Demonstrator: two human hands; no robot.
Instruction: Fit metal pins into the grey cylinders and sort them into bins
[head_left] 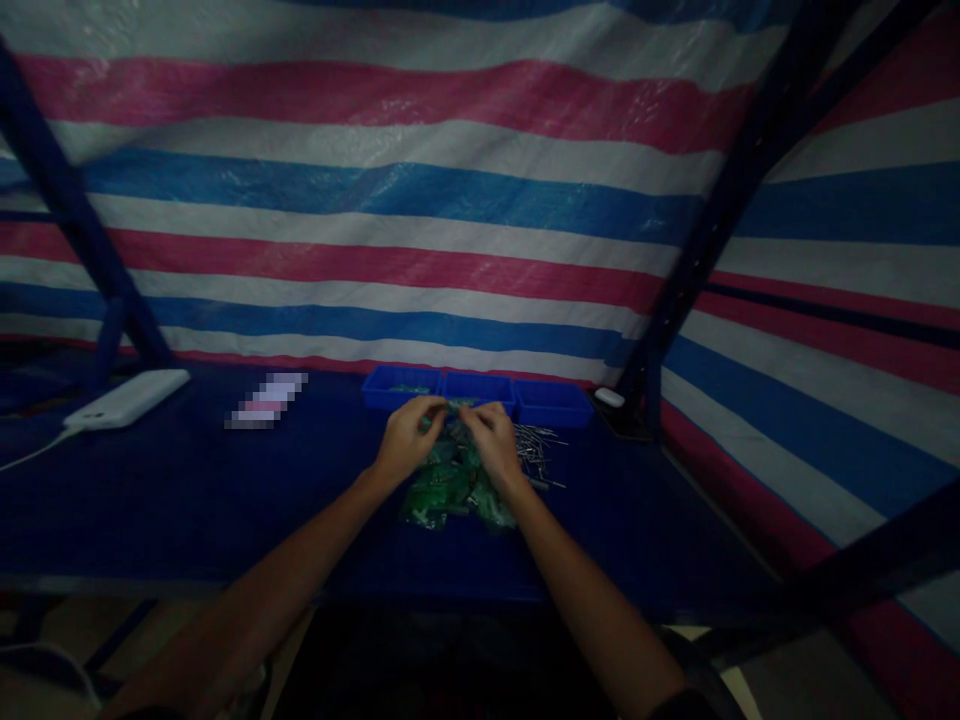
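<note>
In the head view, the left hand (409, 436) and right hand (493, 442) met above the blue tabletop (172, 500), fingertips drawn narrowly together; whether they held anything could not be told. Green plastic bags (442, 488) lay beneath and in front of them, partly hidden by the right hand. Thin metal rods (534, 450) were strewn just right of that hand. Behind stood three blue trays (555, 403) in a row, the left one containing small pale pieces (409, 389). A white device (127, 400) with a cable lay well apart, far left.
</note>
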